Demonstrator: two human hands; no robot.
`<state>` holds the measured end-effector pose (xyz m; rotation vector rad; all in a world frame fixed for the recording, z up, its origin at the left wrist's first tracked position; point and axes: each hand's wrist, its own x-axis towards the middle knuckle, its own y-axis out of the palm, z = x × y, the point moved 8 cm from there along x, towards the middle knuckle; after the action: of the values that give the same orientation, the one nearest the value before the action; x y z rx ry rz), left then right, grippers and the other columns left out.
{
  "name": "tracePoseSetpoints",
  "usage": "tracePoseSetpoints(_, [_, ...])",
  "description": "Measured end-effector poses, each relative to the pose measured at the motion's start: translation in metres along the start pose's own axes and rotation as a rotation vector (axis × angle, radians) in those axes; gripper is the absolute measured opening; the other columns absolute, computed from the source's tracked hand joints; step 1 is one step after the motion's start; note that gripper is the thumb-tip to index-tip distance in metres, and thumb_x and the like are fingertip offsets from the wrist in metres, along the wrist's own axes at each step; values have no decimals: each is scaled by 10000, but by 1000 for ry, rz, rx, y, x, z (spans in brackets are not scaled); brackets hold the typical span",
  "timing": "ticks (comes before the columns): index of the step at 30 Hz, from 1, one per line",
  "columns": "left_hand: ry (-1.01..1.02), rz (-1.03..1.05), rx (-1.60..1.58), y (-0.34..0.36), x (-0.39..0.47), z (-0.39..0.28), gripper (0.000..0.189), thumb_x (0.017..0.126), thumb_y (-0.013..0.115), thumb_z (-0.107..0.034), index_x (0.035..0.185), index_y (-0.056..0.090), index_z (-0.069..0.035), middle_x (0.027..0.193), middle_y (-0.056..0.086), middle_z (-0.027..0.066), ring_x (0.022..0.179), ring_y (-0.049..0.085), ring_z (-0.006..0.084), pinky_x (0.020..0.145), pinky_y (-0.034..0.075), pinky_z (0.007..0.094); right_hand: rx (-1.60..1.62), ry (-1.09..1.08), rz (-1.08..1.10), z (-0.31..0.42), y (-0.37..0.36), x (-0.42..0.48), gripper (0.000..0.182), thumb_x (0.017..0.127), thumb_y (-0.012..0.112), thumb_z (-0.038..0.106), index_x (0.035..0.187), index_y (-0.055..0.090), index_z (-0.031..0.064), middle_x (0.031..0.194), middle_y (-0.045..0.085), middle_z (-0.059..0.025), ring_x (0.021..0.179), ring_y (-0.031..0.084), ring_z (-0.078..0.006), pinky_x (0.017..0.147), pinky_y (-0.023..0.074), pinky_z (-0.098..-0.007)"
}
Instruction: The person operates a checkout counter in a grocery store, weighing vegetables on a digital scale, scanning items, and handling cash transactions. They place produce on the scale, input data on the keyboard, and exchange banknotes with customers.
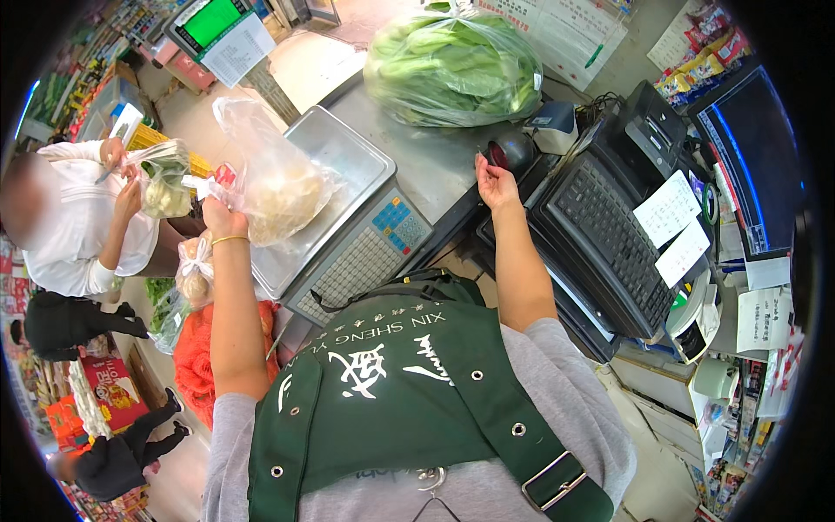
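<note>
My left hand (pixel 225 220) grips the gathered neck of a clear plastic bag (pixel 287 199) with pale contents, which I cannot make out. The bag rests on the metal pan (pixel 372 156) of a weighing scale, whose key panel (pixel 375 254) faces me. A white tag or strip (pixel 201 185) sticks out by my left fingers. My right hand (pixel 498 186) is palm up with fingers loosely curled, close to a round black scanner (pixel 507 154) with a red window; whether it holds anything is unclear. Behind the scale, a large clear bag of leafy greens (pixel 456 68) lies on the metal counter (pixel 417 143).
A person in white (pixel 91 209) across the counter handles a bag of vegetables (pixel 166 186). An orange-red mesh sack (pixel 196 359) lies by my left arm. At right are a keyboard (pixel 607 241), a printer (pixel 652 130) and a monitor (pixel 750 156). The scale's display (pixel 212 23) glows green.
</note>
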<state>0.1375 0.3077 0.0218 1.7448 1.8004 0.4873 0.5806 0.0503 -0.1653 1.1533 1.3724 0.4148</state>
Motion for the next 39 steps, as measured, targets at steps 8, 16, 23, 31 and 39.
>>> tracePoseSetpoints(8, [-272, 371, -238, -17, 11, 4, 159, 879, 452, -206, 867, 530, -69, 704, 530, 12, 611, 519, 133, 534, 454, 257, -164, 176, 142, -51, 17, -10, 464, 859, 369, 26, 1316, 288, 0, 1074, 532, -200, 859, 600, -246, 750, 534, -292])
tracePoseSetpoints(16, [15, 167, 192, 26, -49, 19, 158, 833, 435, -102, 975, 484, -52, 584, 461, 40, 510, 479, 181, 528, 455, 320, -1945, -1039, 1353, -324, 143, -169, 449, 705, 677, 108, 1135, 546, 113, 904, 613, -48, 970, 534, -224, 945, 324, -446])
tracePoseSetpoints(23, [-452, 130, -554, 62, -144, 7, 255, 869, 346, -100, 1090, 460, -44, 562, 376, 7, 451, 346, 118, 456, 340, 251, -1682, -1538, 1720, -345, 123, -207, 362, 612, 735, 102, 945, 607, 164, 838, 573, 32, 941, 523, -198, 907, 348, -501])
tracePoseSetpoints(31, [-131, 3, -562, -15, -107, -65, 159, 884, 409, -180, 972, 507, -92, 567, 392, -10, 472, 385, 122, 466, 363, 268, -1809, -1146, 1263, -318, 157, -186, 611, 739, 633, 27, 1267, 326, 17, 1290, 302, -150, 1081, 419, -252, 905, 378, -370])
tracePoseSetpoints(39, [486, -324, -367, -177, -58, -258, 119, 863, 447, -188, 888, 462, -73, 512, 409, 18, 475, 443, 203, 528, 440, 397, -1875, -784, 761, -234, 97, -133, 480, 825, 490, -4, 1277, 325, 2, 1302, 343, -93, 1032, 443, -170, 863, 386, -287])
